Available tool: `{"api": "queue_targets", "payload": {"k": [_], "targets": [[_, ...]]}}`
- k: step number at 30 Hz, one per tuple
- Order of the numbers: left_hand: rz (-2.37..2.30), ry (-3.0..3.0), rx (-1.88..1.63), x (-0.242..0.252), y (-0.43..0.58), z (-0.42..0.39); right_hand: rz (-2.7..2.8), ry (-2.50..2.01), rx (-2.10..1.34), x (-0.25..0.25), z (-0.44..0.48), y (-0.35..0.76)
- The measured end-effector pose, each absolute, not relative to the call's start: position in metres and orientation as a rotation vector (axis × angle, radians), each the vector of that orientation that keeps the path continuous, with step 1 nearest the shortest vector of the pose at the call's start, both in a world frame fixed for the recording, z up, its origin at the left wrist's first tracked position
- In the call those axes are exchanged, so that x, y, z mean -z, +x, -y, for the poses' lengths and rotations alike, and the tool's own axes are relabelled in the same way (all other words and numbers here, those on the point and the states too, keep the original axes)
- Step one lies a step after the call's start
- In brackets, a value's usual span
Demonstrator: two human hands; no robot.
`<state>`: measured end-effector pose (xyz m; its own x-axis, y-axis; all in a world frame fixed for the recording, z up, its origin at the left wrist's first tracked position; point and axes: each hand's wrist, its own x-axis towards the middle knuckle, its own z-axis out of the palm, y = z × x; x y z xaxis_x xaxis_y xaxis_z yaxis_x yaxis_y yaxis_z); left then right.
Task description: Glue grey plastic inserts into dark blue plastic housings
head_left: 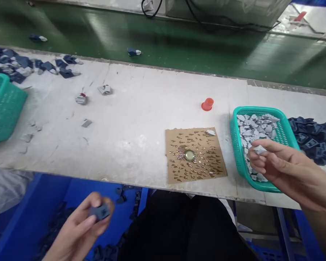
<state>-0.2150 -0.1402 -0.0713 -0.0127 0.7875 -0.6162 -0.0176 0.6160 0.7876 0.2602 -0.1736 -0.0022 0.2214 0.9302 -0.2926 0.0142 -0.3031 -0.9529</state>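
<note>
My left hand (83, 226) is low, below the table's front edge, with its fingers closed on a small dark blue part (100, 212). My right hand (277, 163) hovers over the teal basket (235, 145) of small grey pieces (254, 127) and pinches one grey piece (259, 149) between thumb and fingers. To the left of the basket lies a brown cardboard square (195, 156) spotted with glue, with a metal bottle cap (189, 155) on it and a grey piece (210, 132) at its far corner.
A pile of dark blue parts (313, 139) lies right of the basket. A red cap (207, 104) stands behind the cardboard. A second teal basket (4, 107) sits at the left, with more blue parts (13, 65) behind it. A blue bin (29, 217) is under the table.
</note>
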Motion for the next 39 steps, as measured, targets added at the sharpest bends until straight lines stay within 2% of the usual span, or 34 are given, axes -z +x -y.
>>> {"api": "queue_targets", "payload": {"k": [3, 6, 12, 14, 18, 26, 32, 39], "targets": [[-1.051, 0.773, -0.926, 0.059, -0.145, 0.127, 0.984, -1.556, -1.236, 0.004, 0.171, 0.241], [-0.855, 0.854, -1.045, 0.064, -0.091, 0.116, 1.232, -1.655, -1.069, 0.008, 0.169, 0.222], [-0.723, 0.959, -1.029, 0.070, -0.048, 0.109, 2.072, -1.608, -0.134, 0.023, 0.151, 0.189], [-0.735, 0.943, -1.015, 0.070, -0.048, 0.111, 2.192, -1.527, -0.018, 0.032, 0.142, 0.182], [-0.667, 0.796, -0.975, 0.071, -0.050, 0.113, 2.276, -1.436, 0.041, 0.043, 0.131, 0.174], [-0.362, 0.137, -0.810, 0.073, -0.050, 0.114, 2.255, -1.490, 0.036, 0.039, 0.128, 0.170], [-0.364, 0.188, -0.803, 0.076, -0.052, 0.114, 2.256, -1.520, 0.002, 0.045, 0.129, 0.168], [-0.499, 0.386, -0.969, 0.072, -0.054, 0.118, 2.014, -1.734, -0.150, 0.031, 0.137, 0.170]]}}
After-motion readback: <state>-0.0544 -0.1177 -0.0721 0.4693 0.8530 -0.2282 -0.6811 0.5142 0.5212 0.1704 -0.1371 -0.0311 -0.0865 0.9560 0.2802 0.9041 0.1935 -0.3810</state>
